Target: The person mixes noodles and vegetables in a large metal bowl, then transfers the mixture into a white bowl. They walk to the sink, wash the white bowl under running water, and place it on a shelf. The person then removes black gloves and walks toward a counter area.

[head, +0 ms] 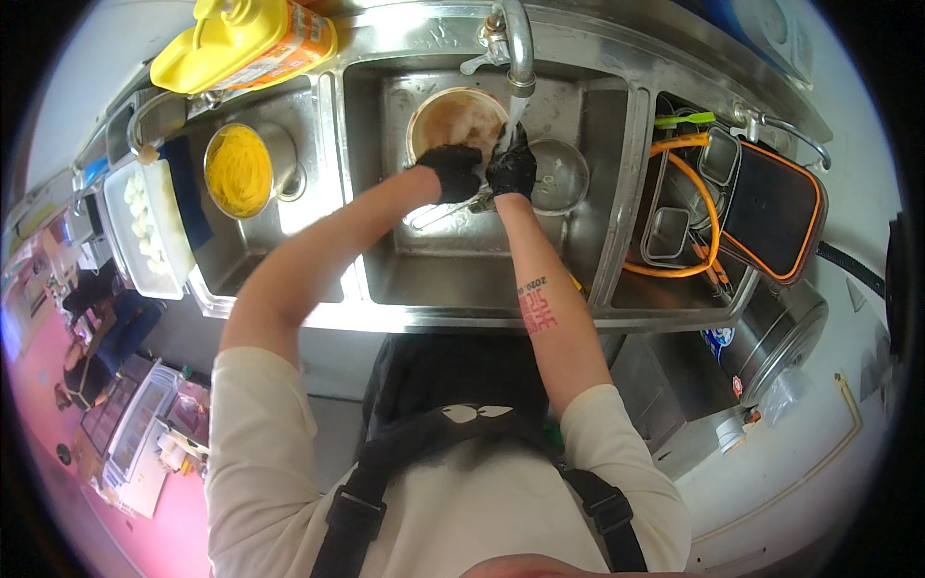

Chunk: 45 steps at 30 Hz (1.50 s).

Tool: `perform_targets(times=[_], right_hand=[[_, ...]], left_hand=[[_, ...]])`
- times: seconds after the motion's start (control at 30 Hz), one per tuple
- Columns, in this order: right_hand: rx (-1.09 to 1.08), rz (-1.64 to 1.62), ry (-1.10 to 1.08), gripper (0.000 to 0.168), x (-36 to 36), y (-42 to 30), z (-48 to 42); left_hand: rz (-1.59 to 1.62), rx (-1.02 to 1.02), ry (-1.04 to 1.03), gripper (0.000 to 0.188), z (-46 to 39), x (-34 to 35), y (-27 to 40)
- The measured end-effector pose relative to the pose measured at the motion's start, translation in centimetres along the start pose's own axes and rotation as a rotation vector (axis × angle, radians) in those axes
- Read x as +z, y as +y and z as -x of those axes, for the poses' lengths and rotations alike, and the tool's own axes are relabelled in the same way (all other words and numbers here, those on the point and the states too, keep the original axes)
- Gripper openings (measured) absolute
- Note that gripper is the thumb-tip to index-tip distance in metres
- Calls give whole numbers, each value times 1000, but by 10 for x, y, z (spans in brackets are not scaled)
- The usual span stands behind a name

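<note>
Both my hands wear black gloves over the middle basin of a steel sink (491,285). Water (516,112) runs from the faucet (519,50) onto my right hand (512,170). My left hand (454,173) is at the near edge of a round bowl (455,115) with cloudy reddish-brown liquid inside. Its fingers are curled; whether they grip anything is hidden. To the right of my right hand lies a round, shallow metal vessel (564,177). Thin metal utensils (444,214) lie below my hands, partly covered. What my right hand holds is unclear.
The left basin holds a metal pot of yellow strands (238,171) and a white tub of pale pieces (148,227). A yellow jug (231,47) stands behind. In the right basin are an orange hose (715,209), metal containers (666,233) and a black orange-rimmed tray (773,209).
</note>
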State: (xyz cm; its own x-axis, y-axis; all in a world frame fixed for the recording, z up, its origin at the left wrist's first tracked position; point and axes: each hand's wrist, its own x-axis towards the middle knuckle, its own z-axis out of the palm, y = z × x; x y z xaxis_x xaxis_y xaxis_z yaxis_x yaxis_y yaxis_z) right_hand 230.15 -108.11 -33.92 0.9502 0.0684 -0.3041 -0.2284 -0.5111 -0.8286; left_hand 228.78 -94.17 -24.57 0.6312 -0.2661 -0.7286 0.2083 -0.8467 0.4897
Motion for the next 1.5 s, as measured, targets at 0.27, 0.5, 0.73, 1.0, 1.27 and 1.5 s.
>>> perform_targets(times=[0.27,0.5,0.73,1.0,1.27,1.5], right_hand=[[30,366,-137,38,-19,3,-4],[-114,535,-148,39,-23,19,-10],[-55,507,-125,44,-29,-5,-5],[139,489,-156,40,-30,-22,-6],[37,488,-188,36,-35,-11,-16],[-56,584,-413,37,-48,-35,-28]], left_hand=[[-447,336,486,24,43,6,-31],[-327,161,649,23,39,-43,-73],[200,-26,885,37,38,13,-50],[137,-343,584,51,49,66,-36],[223,-310,739,50,8,10,-54],[-99,188,704,32,-59,-14,-67]])
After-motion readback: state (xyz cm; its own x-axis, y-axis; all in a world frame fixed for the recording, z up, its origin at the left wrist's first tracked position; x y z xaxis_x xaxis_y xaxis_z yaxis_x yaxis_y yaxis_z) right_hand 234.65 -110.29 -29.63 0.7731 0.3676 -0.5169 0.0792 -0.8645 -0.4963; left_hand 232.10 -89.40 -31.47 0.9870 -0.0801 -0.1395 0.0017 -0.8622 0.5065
